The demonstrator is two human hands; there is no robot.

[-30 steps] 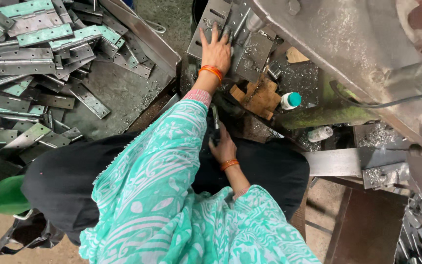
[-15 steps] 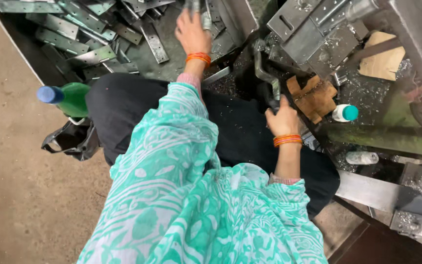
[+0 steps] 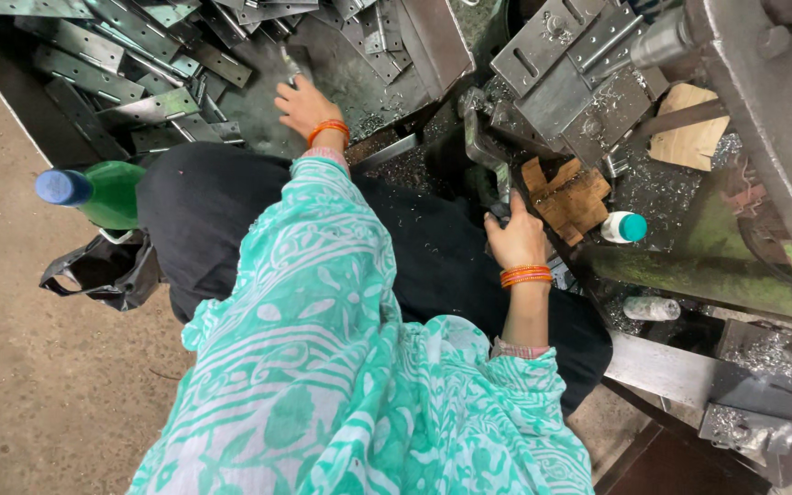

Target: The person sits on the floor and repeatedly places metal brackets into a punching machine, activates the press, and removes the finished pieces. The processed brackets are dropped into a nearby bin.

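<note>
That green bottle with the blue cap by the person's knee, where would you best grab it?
Take the green bottle around its body, just behind the blue cap, coming from above. It lies on its side on the floor, cap pointing left, with the black bag beneath it and the knee to its right, so the top is the freest side.

Dull grey metal plates (image 3: 112, 69), scuffed and matt, piled upper left. Rough bare wood block (image 3: 568, 194) right of centre. Glossy green plastic bottle (image 3: 93, 192) at left. Soft patterned cloth sleeve (image 3: 323, 302) in the middle. Greasy dark steel lever (image 3: 488, 160), shavings clinging.
</note>
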